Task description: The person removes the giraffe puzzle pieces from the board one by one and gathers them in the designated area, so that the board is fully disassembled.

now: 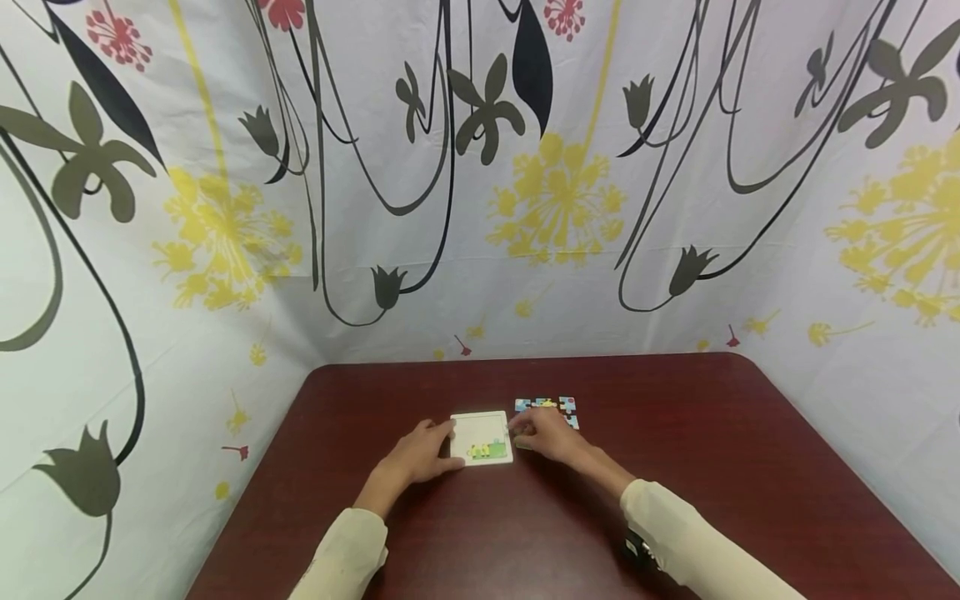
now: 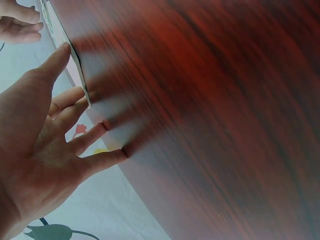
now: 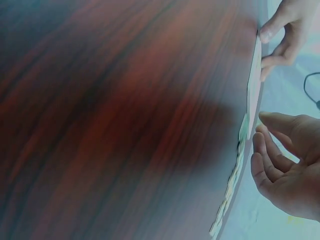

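A white-framed puzzle tray (image 1: pixel 482 438) lies on the table, with a yellow and green picture filling its lower right part. My left hand (image 1: pixel 422 452) holds the tray's left end, thumb at the near edge and forefinger at the left side; its other fingers (image 2: pixel 102 160) spread down to the tabletop. Beside the tray's right edge is my right hand (image 1: pixel 546 433), fingers loosely bent and a small gap between thumb and fingertips. A greenish puzzle piece (image 3: pixel 243 127) lies by the tray's end near those fingertips. The right hand partly covers several blue and yellow puzzle pieces (image 1: pixel 567 406).
The dark red-brown wooden table (image 1: pixel 480 533) meets a flower-printed cloth (image 1: pixel 480 317) behind. Below the right sleeve (image 1: pixel 686 533) a small black object (image 1: pixel 636 546) shows at the wrist.
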A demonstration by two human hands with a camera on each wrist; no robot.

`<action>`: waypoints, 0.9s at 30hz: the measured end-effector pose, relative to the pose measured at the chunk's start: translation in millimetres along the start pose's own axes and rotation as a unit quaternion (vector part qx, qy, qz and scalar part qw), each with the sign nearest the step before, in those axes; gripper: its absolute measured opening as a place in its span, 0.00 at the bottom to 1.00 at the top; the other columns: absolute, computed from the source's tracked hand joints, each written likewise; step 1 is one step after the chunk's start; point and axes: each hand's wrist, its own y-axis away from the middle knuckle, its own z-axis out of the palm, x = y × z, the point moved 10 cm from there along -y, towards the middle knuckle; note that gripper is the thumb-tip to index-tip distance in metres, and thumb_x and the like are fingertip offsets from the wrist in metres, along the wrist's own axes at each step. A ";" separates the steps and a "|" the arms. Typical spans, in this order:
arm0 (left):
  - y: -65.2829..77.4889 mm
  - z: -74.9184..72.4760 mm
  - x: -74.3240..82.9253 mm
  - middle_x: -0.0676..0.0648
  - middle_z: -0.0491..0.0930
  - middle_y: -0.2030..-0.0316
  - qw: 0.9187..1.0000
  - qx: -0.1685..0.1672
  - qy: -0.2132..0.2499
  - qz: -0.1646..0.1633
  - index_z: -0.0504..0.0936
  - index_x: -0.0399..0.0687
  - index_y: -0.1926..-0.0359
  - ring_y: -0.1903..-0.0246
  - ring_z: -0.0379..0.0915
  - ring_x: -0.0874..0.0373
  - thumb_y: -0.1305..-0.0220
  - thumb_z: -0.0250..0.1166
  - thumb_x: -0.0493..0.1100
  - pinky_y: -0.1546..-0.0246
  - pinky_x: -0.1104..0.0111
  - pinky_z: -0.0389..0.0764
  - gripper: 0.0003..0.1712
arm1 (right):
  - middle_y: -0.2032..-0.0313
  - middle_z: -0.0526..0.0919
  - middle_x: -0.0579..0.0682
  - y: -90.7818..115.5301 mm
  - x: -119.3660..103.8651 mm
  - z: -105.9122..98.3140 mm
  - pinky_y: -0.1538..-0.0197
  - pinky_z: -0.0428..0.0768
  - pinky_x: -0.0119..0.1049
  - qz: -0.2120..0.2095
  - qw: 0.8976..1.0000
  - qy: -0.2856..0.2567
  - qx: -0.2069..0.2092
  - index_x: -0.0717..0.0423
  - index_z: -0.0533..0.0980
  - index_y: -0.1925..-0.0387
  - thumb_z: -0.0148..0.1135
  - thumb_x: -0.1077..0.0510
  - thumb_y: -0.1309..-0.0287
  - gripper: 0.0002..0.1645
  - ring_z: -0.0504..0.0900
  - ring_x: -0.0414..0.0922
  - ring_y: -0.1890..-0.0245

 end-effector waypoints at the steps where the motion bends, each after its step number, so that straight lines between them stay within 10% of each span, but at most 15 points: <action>1: 0.0 0.0 -0.1 0.39 0.76 0.38 1.000 -0.001 0.001 0.000 0.73 0.49 0.30 0.35 0.69 0.39 0.34 0.72 0.60 0.42 0.42 0.77 0.38 | 0.63 0.89 0.53 -1.1 -2.0 2.6 0.63 0.82 0.32 0.000 1.000 -0.001 -0.003 0.64 0.86 0.55 0.71 0.68 0.39 0.11 0.86 0.42 0.67; 27: -3.2 2.8 -3.9 0.37 0.75 0.36 1.000 -0.004 -0.003 -0.001 0.73 0.50 0.30 0.35 0.70 0.37 0.33 0.70 0.62 0.43 0.41 0.76 0.38 | 0.61 0.89 0.53 -19.3 -25.6 46.6 0.59 0.84 0.38 0.005 0.996 0.030 -0.089 0.59 0.86 0.53 0.76 0.62 0.41 0.14 0.87 0.45 0.65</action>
